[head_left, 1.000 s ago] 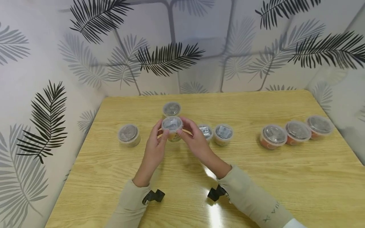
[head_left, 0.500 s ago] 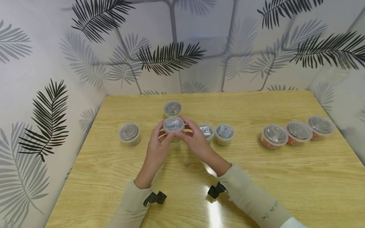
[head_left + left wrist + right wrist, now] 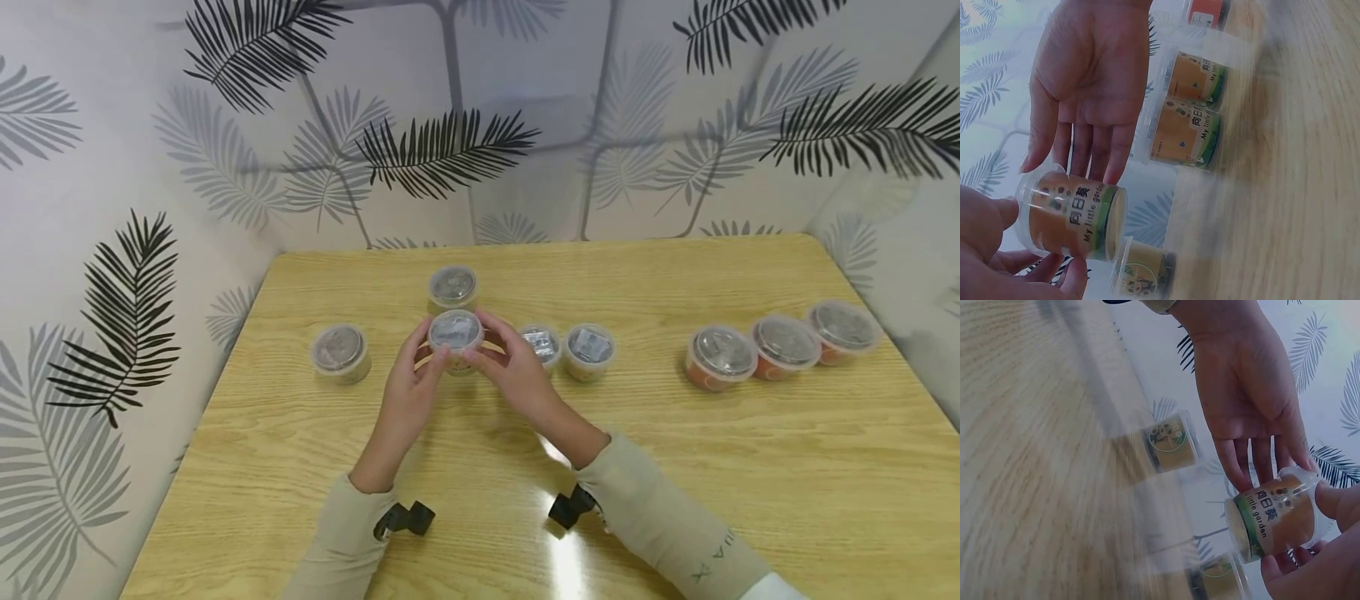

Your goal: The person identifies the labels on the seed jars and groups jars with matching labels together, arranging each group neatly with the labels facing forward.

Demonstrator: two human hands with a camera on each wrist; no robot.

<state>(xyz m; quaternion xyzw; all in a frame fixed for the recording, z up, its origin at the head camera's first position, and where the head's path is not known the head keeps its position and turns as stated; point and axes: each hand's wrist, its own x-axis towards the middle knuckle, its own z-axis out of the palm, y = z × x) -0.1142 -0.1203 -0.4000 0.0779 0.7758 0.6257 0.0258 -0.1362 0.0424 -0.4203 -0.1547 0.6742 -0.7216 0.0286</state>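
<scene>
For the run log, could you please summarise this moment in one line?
hands: left, right hold cup | lid: on | table: seven more cups

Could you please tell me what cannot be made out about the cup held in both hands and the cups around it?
- Held cup: contents hidden by lid glare, head view.
- Its lower wall: covered by left hand and right hand.
- Neighbouring cups: label print motion-blurred, left wrist view.
- Orange cups: labels too small.
</scene>
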